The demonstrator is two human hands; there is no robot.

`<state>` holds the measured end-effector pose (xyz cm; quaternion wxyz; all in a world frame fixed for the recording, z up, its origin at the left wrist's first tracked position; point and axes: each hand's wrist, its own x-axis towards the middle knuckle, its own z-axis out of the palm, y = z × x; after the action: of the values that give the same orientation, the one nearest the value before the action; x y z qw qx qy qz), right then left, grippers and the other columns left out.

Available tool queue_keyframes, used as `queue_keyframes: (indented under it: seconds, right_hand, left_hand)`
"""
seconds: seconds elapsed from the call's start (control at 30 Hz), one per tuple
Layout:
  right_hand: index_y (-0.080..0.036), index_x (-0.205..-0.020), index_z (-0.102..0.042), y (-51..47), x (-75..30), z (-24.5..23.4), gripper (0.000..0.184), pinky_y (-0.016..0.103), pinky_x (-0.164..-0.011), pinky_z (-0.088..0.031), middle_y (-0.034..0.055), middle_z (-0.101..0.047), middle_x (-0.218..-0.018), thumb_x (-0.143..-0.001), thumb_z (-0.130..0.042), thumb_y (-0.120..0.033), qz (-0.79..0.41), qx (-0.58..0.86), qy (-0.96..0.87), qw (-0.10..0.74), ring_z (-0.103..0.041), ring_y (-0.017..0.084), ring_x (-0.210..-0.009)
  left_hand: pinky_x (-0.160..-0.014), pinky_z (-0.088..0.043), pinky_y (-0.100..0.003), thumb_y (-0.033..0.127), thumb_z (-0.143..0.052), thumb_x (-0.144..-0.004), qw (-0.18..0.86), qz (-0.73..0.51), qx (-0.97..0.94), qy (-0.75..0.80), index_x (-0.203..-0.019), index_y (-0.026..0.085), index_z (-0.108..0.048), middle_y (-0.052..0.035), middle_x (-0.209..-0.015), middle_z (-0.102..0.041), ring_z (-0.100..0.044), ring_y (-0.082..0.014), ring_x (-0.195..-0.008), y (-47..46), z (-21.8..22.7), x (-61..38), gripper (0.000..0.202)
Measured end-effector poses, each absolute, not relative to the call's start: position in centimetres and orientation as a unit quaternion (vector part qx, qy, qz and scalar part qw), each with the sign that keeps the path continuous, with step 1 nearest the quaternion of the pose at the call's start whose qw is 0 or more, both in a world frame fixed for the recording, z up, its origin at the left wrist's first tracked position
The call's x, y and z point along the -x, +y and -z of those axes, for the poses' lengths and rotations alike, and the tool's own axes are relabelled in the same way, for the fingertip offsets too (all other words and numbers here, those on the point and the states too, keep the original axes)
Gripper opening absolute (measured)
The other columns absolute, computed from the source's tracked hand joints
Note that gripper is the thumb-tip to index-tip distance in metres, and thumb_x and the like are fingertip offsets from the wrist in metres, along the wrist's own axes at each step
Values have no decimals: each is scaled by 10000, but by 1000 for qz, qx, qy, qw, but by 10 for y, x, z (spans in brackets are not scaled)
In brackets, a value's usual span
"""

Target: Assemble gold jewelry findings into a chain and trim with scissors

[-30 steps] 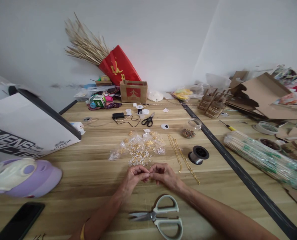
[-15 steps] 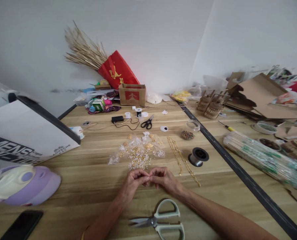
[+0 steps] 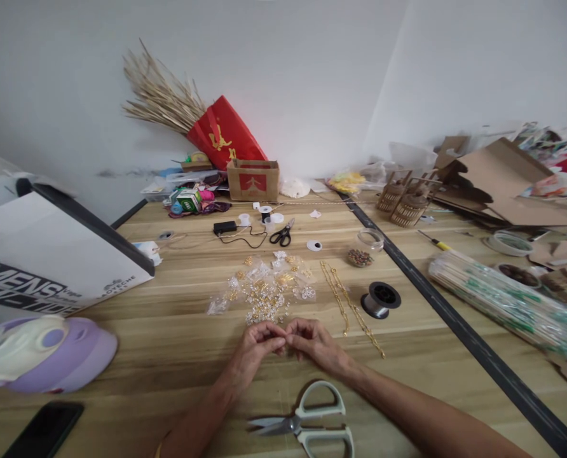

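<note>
My left hand (image 3: 257, 346) and my right hand (image 3: 314, 343) rest on the wooden table (image 3: 169, 331), fingertips pinched together and touching each other around something too small to make out. Just beyond them lies a heap of small gold and silver beads and findings in clear bags (image 3: 267, 289). A gold chain (image 3: 350, 305) stretches along the table to the right of my right hand. White-handled scissors (image 3: 312, 423) lie between my forearms, blades pointing left.
A wire spool (image 3: 381, 299), a bead jar (image 3: 360, 257) and black scissors (image 3: 282, 234) lie farther back. At left are a white shopping bag (image 3: 49, 254), a purple mask (image 3: 45, 353) and a phone (image 3: 42, 429). Bagged skewers (image 3: 503, 299) and cardboard clutter fill the right.
Both hands stay pinched together at the same spot; only the camera view has shifted slightly.
</note>
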<state>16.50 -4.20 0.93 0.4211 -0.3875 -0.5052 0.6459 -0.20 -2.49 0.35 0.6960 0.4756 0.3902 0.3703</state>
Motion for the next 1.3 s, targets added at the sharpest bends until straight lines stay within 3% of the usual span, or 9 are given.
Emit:
queue_keyframes:
  seconds: [0.6, 0.9, 1.1, 1.3]
  right_hand:
    - [-141, -703, -566, -42, -165, -8, 364, 182, -416, -364, -25, -556, -572, -712, -672, -489, -671, 370, -494, 410, -442, 60, -433]
    - [-136, -723, -556, -43, -166, -11, 387, 185, -431, -377, -15, -561, -607, -739, -636, -514, -657, 366, -524, 400, -445, 59, -448]
    - [-149, -714, -540, -43, -167, -16, 404, 195, -443, -379, -42, -489, -543, -739, -621, -543, -643, 375, -540, 393, -441, 67, -447]
    - [-149, -718, -535, -44, -168, -16, 396, 192, -432, -367, -45, -487, -546, -734, -633, -533, -648, 373, -533, 396, -429, 64, -438]
  left_hand:
    - [-596, -432, -230, 228, -724, -602, 679, -358, -485, 419, -667, 131, -660, 0, -591, -623, -549, -111, -582, -27, -17, -1, 133]
    - [-615, -429, -235, 209, -719, -612, 690, -353, -490, 399, -741, 133, -648, -2, -648, -618, -541, -114, -618, -26, -16, 1, 166]
    - [-599, -397, -223, 239, -737, -604, 673, -357, -500, 412, -777, 138, -614, 8, -661, -590, -515, -107, -622, -27, -19, 0, 236]
    - [-612, -388, -227, 262, -728, -612, 652, -338, -535, 418, -699, 131, -603, 0, -650, -586, -515, -117, -632, -25, -20, 1, 201]
